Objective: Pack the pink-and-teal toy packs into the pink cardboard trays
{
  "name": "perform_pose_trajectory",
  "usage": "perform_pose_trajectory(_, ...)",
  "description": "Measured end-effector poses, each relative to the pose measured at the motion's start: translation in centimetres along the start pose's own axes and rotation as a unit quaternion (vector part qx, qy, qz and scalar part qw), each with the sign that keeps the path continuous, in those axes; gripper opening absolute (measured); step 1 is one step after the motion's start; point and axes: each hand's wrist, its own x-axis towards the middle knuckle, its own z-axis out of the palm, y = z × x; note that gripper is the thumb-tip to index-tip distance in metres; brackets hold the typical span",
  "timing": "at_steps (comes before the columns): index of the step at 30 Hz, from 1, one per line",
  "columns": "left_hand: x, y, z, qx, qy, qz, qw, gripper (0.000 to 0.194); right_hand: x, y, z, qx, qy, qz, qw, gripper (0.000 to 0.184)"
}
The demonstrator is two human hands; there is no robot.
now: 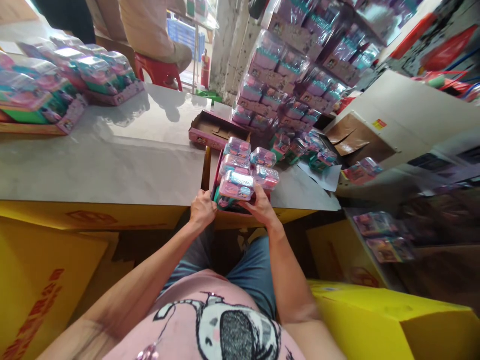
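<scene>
A pink cardboard display tray [218,175] sits at the near edge of the table, in front of my body. Several clear plastic packs stand in it in two rows, with pink and blue contents. My left hand [203,209] is closed on the tray's near left corner. At the front of the tray, my right hand [261,206] grips the nearest plastic pack [236,186], thumb on its right side and fingers under its near end. The right row has a gap at its near end. Just behind lies another pink cardboard tray [215,129] with nothing in it.
Filled trays [112,95] stand on the table [142,170] at the left. Stacked trays of packs [277,80] rise at the back right, with loose packs [318,155] below. Yellow cartons [375,310] flank my legs. A person sits on a red stool [157,70] across the table.
</scene>
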Motion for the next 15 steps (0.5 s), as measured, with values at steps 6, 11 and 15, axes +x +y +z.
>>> perform_pose_trajectory(6,-0.4,-1.0,1.1,-0.040,0.026,0.037,0.998,0.038,-0.7,-3.3,1.1,-0.151,0.087,-0.034,0.984,0.093)
perform_pose_trajectory(11,-0.5,-0.9,1.6,-0.034,0.046,0.045,0.997,0.039,1.0,-6.2,3.2,-0.268,0.029,-0.121,0.955,0.059)
perform_pose_trajectory(15,-0.5,-0.6,1.7,-0.034,0.050,0.048,0.997,0.040,2.6,-6.6,4.5,-0.343,-0.028,-0.105,0.933,0.055)
